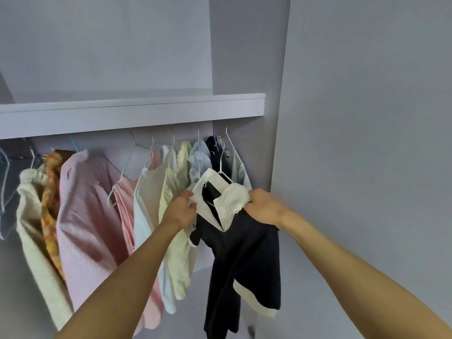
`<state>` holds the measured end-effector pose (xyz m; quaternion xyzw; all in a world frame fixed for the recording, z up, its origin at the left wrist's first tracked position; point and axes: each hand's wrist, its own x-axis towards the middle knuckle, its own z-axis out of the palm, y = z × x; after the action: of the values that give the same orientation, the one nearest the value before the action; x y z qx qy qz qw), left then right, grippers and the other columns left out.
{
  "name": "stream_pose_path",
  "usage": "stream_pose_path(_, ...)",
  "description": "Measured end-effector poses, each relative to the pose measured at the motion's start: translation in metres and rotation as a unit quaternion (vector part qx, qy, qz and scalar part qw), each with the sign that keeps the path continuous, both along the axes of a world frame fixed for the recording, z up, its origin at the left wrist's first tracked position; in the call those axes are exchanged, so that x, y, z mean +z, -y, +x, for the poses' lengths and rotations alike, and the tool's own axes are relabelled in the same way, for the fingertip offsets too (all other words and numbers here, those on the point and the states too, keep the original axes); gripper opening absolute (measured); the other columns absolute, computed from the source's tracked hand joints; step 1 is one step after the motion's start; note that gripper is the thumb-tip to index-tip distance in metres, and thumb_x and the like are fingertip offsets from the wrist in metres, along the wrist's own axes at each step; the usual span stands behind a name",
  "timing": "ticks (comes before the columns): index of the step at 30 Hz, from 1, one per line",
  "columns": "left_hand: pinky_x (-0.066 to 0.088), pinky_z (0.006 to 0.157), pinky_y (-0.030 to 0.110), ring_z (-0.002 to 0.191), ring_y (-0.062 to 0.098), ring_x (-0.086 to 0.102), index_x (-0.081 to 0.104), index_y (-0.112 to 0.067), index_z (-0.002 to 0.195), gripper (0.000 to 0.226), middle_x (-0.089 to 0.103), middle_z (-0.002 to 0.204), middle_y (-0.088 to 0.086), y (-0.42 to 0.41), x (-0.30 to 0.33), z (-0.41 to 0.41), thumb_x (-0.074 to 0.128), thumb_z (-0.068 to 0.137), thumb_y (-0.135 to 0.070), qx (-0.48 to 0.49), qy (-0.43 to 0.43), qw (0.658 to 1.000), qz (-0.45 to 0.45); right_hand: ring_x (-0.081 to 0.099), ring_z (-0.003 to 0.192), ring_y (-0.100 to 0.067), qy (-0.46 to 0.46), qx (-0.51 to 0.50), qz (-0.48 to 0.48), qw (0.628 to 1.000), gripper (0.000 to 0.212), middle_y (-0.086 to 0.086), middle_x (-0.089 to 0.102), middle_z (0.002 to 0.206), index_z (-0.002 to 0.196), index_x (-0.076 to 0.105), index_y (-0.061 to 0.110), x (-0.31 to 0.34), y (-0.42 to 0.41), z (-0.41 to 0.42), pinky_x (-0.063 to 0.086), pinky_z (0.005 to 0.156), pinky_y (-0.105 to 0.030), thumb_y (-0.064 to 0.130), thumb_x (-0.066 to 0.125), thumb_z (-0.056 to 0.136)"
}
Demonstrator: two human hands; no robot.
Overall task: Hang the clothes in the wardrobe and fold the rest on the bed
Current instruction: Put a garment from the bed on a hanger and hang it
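A black garment [242, 243] with a white collar [220, 196] is held up in front of the open wardrobe [244, 57], on a white wire hanger [223, 171] whose hook rises above the collar. Whether the hook is already caught on the rail cannot be told, since the rail is hidden behind the shelf [132, 111]. The left edge of the collar is pinched by the left hand [182, 209], thumb against curled fingers. The right side of the collar, bunched up, is gripped by the right hand [263, 206], with the fingers closed around the white cloth and the dark fabric just below it. The black garment hangs down between the two forearms, and a white cuff [254, 302] is seen at its lower right.

Under the shelf a row of clothes is hung on hangers. From the left are seen a grey piece [7, 192], a cream knit [36, 228], an orange patterned piece [50, 211], a pink striped shirt [85, 216], a pale pink top [124, 206], a white top [146, 204] and a cream top [176, 253]. Further right, behind the held garment, a light blue pleated piece [199, 159] and a dark item [212, 148] are hung close together. The held garment is placed at the right end of this row, near the wardrobe's side panel.
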<state>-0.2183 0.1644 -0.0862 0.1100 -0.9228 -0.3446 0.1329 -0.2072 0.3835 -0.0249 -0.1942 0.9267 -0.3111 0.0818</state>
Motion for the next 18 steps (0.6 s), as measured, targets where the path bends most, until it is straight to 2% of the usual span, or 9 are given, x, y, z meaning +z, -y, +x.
stream_pose_path(2,0.038,0.098,0.034,0.118,0.036,0.048,0.045,-0.009,0.134,0.040,0.042,0.135,0.019,0.003,0.009,-0.012,0.049,0.094,-0.014,0.027,-0.018,0.999,-0.014,0.050,0.076,-0.016,0.021,0.023,0.003,1.000,0.025,-0.008,0.055,0.084,0.095,0.057,-0.008,-0.003,0.002,-0.008,0.038,0.066,-0.027,0.007,0.038,0.091)
stream_pose_path(4,0.035,0.101,0.040,0.120,0.041,0.042,0.046,-0.008,0.132,0.039,0.039,0.135,0.022,0.011,0.017,-0.031,0.048,0.094,-0.016,0.068,-0.039,0.996,-0.043,0.048,0.078,-0.019,0.046,0.024,0.012,0.999,0.028,-0.010,0.052,0.085,0.102,0.056,-0.012,-0.007,0.001,-0.021,0.036,0.069,-0.029,0.007,0.039,0.089)
stream_pose_path(6,0.034,0.103,0.044,0.122,0.042,0.039,0.043,-0.007,0.133,0.041,0.038,0.135,0.023,0.016,0.025,-0.051,0.046,0.095,-0.022,0.092,-0.030,0.994,-0.058,0.044,0.076,-0.019,0.063,0.027,0.029,0.997,0.022,-0.010,0.049,0.082,0.089,0.056,-0.009,-0.011,-0.002,-0.034,0.033,0.068,-0.030,0.006,0.040,0.088)
stream_pose_path(8,0.032,0.106,0.045,0.127,0.041,0.034,0.035,-0.007,0.139,0.049,0.033,0.140,0.022,0.015,0.027,-0.071,0.044,0.096,-0.029,0.091,0.014,0.992,-0.081,0.041,0.072,-0.018,0.073,0.024,0.043,0.996,0.013,-0.008,0.045,0.077,0.078,0.050,0.005,-0.013,-0.002,-0.044,0.032,0.065,-0.030,0.007,0.041,0.088)
stream_pose_path(11,0.033,0.103,0.047,0.130,0.040,0.032,0.025,-0.004,0.141,0.056,0.029,0.142,0.020,0.011,0.017,-0.102,0.044,0.096,-0.032,0.099,0.076,0.984,-0.131,0.038,0.062,-0.015,0.075,0.019,0.054,0.996,0.020,-0.003,0.041,0.068,0.067,0.040,0.010,-0.012,0.000,-0.064,0.030,0.056,-0.025,0.008,0.040,0.087)
stream_pose_path(15,0.042,0.088,0.044,0.114,0.040,0.052,0.046,0.002,0.122,0.034,0.055,0.121,0.025,0.014,0.008,-0.126,0.040,0.098,-0.020,0.135,0.049,0.984,-0.109,0.035,0.054,-0.011,0.045,0.024,0.080,0.996,0.029,0.001,0.038,0.062,0.060,0.034,0.014,0.000,0.009,-0.083,0.026,0.048,-0.021,0.009,0.039,0.089)
stream_pose_path(18,0.041,0.093,0.044,0.116,0.040,0.051,0.048,0.005,0.124,0.032,0.055,0.124,0.025,0.018,0.006,-0.131,0.038,0.095,-0.007,0.151,0.069,0.978,-0.126,0.040,0.058,-0.012,0.007,0.012,0.130,0.991,0.028,0.001,0.042,0.065,0.062,0.036,0.014,0.011,0.012,-0.091,0.030,0.051,-0.023,0.012,0.039,0.089)
